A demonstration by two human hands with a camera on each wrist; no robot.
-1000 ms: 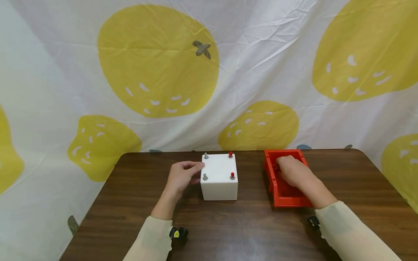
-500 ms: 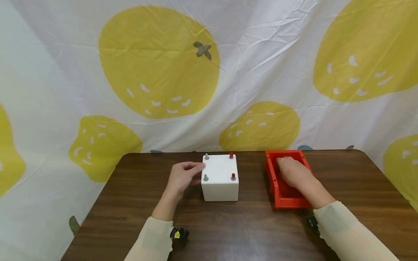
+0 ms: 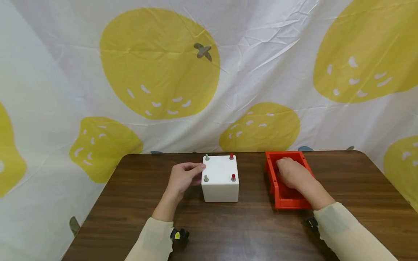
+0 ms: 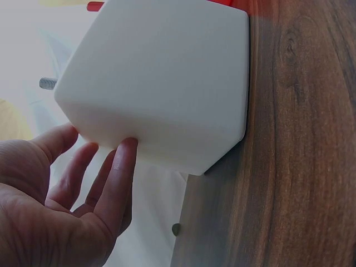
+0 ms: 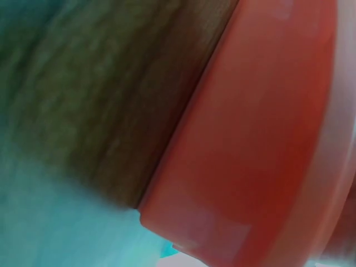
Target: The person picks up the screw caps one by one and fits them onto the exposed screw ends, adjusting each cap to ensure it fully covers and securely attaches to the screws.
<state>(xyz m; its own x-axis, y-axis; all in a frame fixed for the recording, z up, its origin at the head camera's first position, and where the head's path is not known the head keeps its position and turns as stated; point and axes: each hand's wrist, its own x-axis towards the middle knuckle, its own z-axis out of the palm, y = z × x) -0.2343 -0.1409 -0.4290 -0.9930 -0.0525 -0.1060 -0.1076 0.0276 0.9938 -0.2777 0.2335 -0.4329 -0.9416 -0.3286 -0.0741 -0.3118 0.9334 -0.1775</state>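
Observation:
A white block [image 3: 220, 192] stands on the table, with a short threaded post at each top corner. The two left posts, such as the near one [image 3: 206, 178], are bare metal; the right ones carry red caps [image 3: 233, 176]. My left hand [image 3: 183, 176] touches the block's left side with thumb and fingertips. In the left wrist view, its fairly straight fingers [image 4: 118, 178] rest against the white wall. My right hand [image 3: 295, 174] reaches down into a red bin [image 3: 292, 204]; its fingertips and anything between them are hidden. Only the bin's outer wall [image 5: 239, 122] fills the right wrist view.
The brown wooden table [image 3: 248, 232] lies under everything. Behind its far edge hangs a white cloth [image 3: 183, 134] with yellow fruit prints. A strip of table separates the block from the bin. A small black device [image 3: 180, 234] is at my left wrist.

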